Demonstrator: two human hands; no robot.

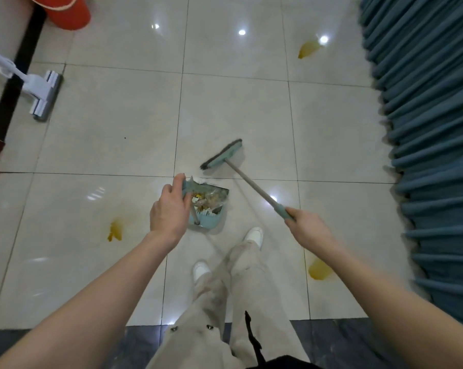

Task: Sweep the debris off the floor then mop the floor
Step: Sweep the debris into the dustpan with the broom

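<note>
My left hand [169,209] grips the teal handle top of a light-blue dustpan [209,206] that stands on the tiled floor and holds a heap of paper scraps and wrappers. My right hand [306,226] holds the teal grip of a broom whose wooden stick runs up-left to the broom head [222,155], lying on the floor just beyond the dustpan. Yellow spills mark the floor at the left [115,230], the far right [308,49] and near my right forearm [319,270].
A white flat mop [42,95] leans by the wall at the left. Pleated teal curtains [432,129] run along the right side. A red object [68,12] sits at the top left. My legs and white shoes [254,234] stand behind the dustpan.
</note>
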